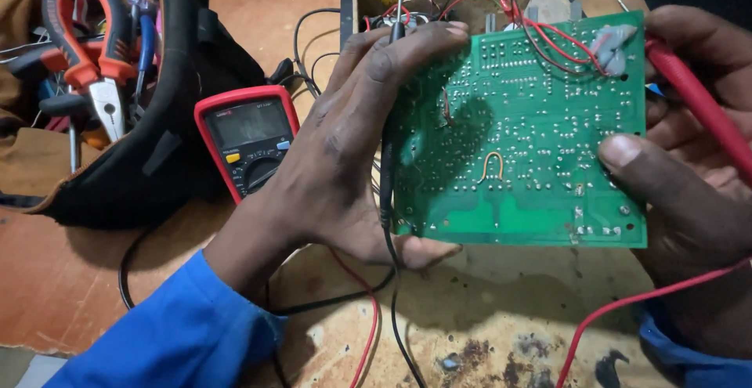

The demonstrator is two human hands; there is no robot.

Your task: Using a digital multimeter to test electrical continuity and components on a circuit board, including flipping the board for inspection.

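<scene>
my left hand [345, 145] and right hand [689, 176] grip opposite edges of the green circuit board [533, 145], solder side up; each also pinches a probe.

An electronics repair workshop: multimeter [249, 140], tool bag [149, 114] with pliers [90, 51], scorched workbench [486, 333].

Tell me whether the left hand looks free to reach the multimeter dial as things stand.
Probably not right away: the left hand grips the green circuit board and the black probe. The multimeter lies just beside its wrist with nothing over the dial.
</scene>
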